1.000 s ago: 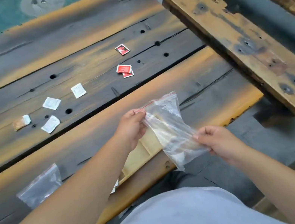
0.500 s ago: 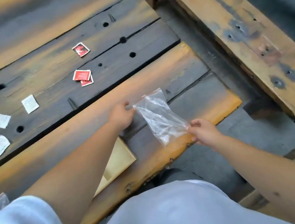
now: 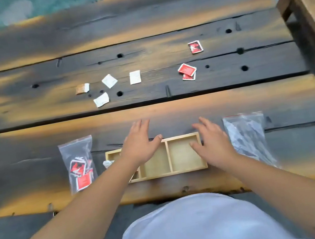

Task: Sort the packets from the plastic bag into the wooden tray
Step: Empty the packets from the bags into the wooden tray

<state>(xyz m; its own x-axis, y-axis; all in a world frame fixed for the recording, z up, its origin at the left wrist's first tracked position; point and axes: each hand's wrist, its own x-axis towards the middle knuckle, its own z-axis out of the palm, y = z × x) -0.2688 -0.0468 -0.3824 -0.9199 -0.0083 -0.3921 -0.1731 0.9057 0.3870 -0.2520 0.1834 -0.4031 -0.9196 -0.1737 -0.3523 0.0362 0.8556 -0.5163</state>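
Both forearms reach forward over the near edge of the table [image 3: 14, 50]. The left hand [image 3: 138, 143] hovers palm down above the left part of the wooden tray [image 3: 188, 169], fingers straight and slightly spread, its grip apart and holding nothing. The right hand [image 3: 212, 142] lies flat over the tray's right end, fingers also straight, grip apart, with the thumb over the right compartment; whether it touches the wood cannot be told.

The tray is a shallow rectangular box of pale wood with thin dividers; two empty compartments show, and the left part is hidden under the arm.

Two clear plastic bags with red zip strips flank it. The left bag [image 3: 79, 164] holds several red and white packets. The right bag [image 3: 247, 137] looks crumpled, its contents unclear.

Farther out lie seven loose packets: three red packets [image 3: 186, 70], two of them overlapping, three white packets [image 3: 135, 77], and one brown-and-white packet [image 3: 82, 88]. All are small, flat and roughly square.

The table is of dark, weathered planks with orange streaks, cracks and round holes.
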